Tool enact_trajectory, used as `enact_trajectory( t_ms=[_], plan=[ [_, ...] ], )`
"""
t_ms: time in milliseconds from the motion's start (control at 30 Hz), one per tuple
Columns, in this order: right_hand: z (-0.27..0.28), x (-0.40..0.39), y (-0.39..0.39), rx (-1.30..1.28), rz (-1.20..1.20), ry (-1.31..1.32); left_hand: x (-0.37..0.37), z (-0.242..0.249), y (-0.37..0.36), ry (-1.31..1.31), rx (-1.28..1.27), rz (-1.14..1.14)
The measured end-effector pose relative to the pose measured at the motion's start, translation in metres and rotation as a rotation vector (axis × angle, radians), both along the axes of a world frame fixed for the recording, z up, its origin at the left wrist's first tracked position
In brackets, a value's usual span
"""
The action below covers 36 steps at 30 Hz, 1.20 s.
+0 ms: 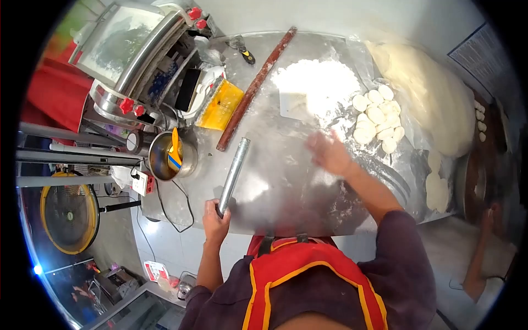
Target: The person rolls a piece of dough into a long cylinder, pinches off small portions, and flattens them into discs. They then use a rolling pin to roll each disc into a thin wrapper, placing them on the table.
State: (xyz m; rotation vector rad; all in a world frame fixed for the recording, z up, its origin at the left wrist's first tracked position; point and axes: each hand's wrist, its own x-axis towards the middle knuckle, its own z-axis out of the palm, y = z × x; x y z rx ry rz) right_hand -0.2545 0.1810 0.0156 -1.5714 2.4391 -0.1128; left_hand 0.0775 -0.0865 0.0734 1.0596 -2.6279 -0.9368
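Note:
My left hand (pixel 216 220) is closed round the lower end of a metal rod (pixel 234 173) at the table's front edge. The rod points up and away over the metal table (pixel 275 181). My right hand (pixel 329 154) is over the middle of the table, blurred, with its fingers apart and nothing seen in it. Beyond it lies a heap of white flour (pixel 324 82) with a pale flat scraper (pixel 293 105) at its left edge. Several small dough balls (pixel 376 115) are grouped to the right of the flour.
A long red-brown rolling pin (pixel 257 88) lies behind the rod. Left are a yellow-faced box (pixel 220 104), a metal pot (pixel 186 159) with a brush, and a machine (pixel 124 49). A large dough mass (pixel 423 93) lies right; a co-worker's arm (pixel 478 258) shows far right.

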Motion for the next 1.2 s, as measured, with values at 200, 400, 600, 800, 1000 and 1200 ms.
enact_trajectory(
  t_ms=[200, 400, 600, 800, 1000, 1200],
  plan=[
    [0.022, 0.013, -0.002, 0.132, -0.077, 0.076, 0.000, -0.005, 0.007, -0.017, 0.043, -0.039],
    [0.002, 0.048, 0.048, 0.102, -0.143, -0.034, -0.030, -0.013, 0.007, -0.040, -0.019, -0.328],
    [0.051, 0.080, 0.035, -0.226, -0.173, 0.091, -0.124, -0.001, 0.044, -0.066, -0.023, -0.797],
    [0.034, 0.095, 0.097, -0.205, -0.486, -0.129, -0.234, -0.034, 0.135, -0.067, 0.159, -1.260],
    [-0.032, 0.083, 0.192, -0.049, -0.387, -0.094, -0.380, -0.157, 0.241, 0.808, -0.279, -0.808],
    [-0.074, 0.101, 0.202, -0.515, -0.348, 0.348, -0.344, -0.066, 0.241, 0.239, -0.052, -0.861]
  ],
)
